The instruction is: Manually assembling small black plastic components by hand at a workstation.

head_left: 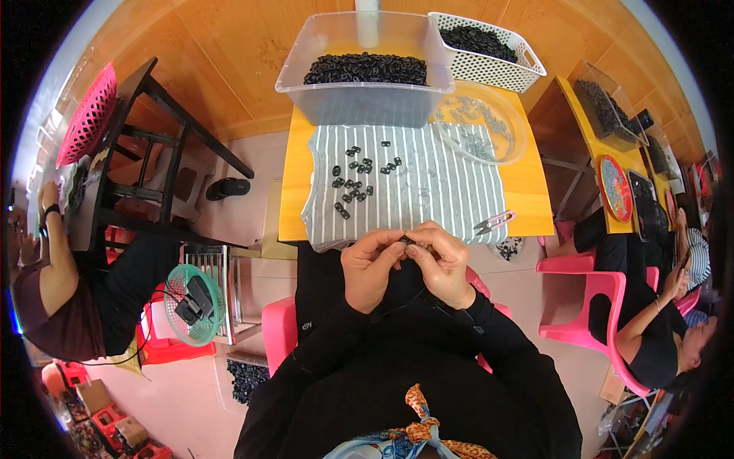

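At the near edge of the table, my left hand point(367, 269) and my right hand point(442, 269) meet with thumbs and fingertips pinched on a small black plastic piece point(406, 240). Fingers cover most of it. Beyond them, a grey-and-white striped cloth point(466, 208) is spread over the yellow table point(529, 195). Several loose small black pieces point(349, 183), blocky with two holes each, lie on the cloth's left half. Tiny clear or silvery bits point(417, 174) are scattered around its middle. To the right of my hands rest pink-handled thread snips point(495, 222), blades pointing left.
At the table's back stand a clear bin point(329, 103) and a white perforated basket point(497, 74), both holding black pieces. A round clear tray point(514, 149) holds silvery bits. People sit at either side, one by a pink chair point(581, 306). A green basket point(218, 306) is left.
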A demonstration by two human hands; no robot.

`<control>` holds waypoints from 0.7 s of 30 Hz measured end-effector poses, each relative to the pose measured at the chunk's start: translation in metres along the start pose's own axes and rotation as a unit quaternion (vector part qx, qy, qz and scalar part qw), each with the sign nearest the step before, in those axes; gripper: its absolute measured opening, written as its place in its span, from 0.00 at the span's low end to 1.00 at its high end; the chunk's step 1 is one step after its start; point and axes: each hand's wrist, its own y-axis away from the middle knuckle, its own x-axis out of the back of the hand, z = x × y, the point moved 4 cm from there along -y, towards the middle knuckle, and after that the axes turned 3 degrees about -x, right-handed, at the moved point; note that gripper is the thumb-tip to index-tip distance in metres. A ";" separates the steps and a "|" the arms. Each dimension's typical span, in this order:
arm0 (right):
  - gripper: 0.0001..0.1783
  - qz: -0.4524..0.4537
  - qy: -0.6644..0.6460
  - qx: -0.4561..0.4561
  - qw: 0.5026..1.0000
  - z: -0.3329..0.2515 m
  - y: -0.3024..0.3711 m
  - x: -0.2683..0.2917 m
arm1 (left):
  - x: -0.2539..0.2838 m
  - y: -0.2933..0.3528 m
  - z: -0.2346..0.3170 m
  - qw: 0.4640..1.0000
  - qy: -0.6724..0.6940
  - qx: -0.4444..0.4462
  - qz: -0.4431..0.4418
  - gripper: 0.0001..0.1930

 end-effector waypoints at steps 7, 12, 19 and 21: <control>0.10 -0.139 -0.095 -0.297 0.940 0.021 -0.047 0.054 | 0.025 -0.001 -0.019 0.984 -0.027 0.155 -0.080 0.18; 0.06 0.138 -0.174 -0.107 0.969 -0.037 -0.219 0.124 | 0.038 -0.005 -0.004 0.989 -0.020 0.139 -0.045 0.17; 0.09 -0.189 0.101 -0.223 0.951 0.034 -0.165 0.034 | 0.062 -0.007 -0.002 0.992 -0.031 0.125 0.018 0.14; 0.08 -0.277 0.274 -0.055 0.919 0.039 -0.142 -0.013 | 0.065 -0.010 -0.006 0.993 -0.021 0.112 0.019 0.15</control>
